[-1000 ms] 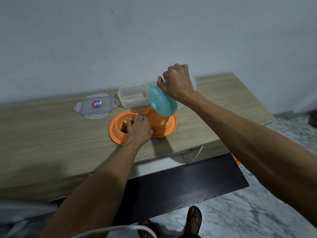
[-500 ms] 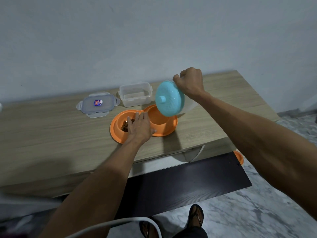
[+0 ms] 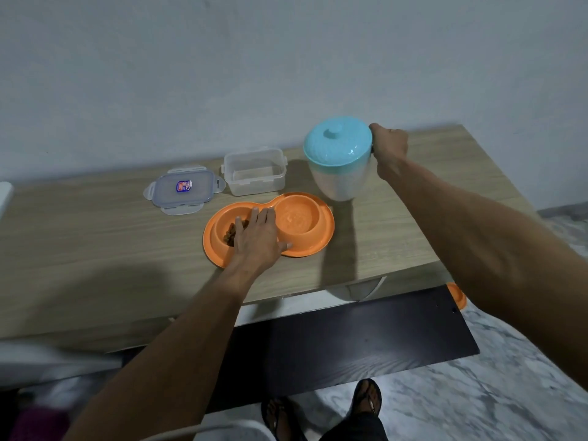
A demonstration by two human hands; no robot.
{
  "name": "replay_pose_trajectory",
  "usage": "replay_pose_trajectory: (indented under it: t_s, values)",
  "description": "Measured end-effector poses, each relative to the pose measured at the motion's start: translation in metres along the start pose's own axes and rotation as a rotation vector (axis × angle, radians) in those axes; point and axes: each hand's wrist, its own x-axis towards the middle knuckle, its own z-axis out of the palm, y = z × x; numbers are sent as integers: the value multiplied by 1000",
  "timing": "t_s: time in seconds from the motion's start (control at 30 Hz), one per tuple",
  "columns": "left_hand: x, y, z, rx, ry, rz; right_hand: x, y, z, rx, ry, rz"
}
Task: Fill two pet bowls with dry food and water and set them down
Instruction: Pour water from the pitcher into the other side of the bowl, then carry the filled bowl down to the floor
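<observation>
An orange double pet bowl lies on the wooden table. Its left well holds brown dry food; its right well holds water. My left hand rests flat on the bowl's middle and left well, thumb on the front rim. A white jug with a turquoise lid stands upright just behind the bowl's right end. My right hand is closed around the jug's handle on its right side.
A clear plastic food container stands open behind the bowl, its clip lid lying to the left. A dark board juts out below the table's front edge. Another orange object peeks out by the board. My sandalled feet stand on marble floor.
The jug was tilted over the right well; my right hand has swung it upright and back to the right, onto the table. My left hand stayed on the bowl.
</observation>
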Motion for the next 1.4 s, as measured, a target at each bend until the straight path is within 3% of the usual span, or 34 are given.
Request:
replay_pose_trajectory:
  t_s: [0.3, 0.77, 0.97, 1.1, 1.27, 1.4]
  values:
    - [0, -2, 5, 7, 23, -2, 31, 13, 10, 132, 26, 129]
    - [-1, 0, 3, 25, 21, -16, 36, 34, -7, 159, 11, 163]
    - [-6, -3, 1, 25, -9, 18, -31, 38, -37, 191, 36, 205]
    - [-11, -10, 1, -64, 123, -16, -65, 60, -35, 37, 31, 155]
    - [-24, -35, -7, -267, 325, -257, -103, 76, -15, -199, -86, 120]
    - [-30, -68, -6, -511, 259, -599, -122, 82, 10, -377, -167, 116]
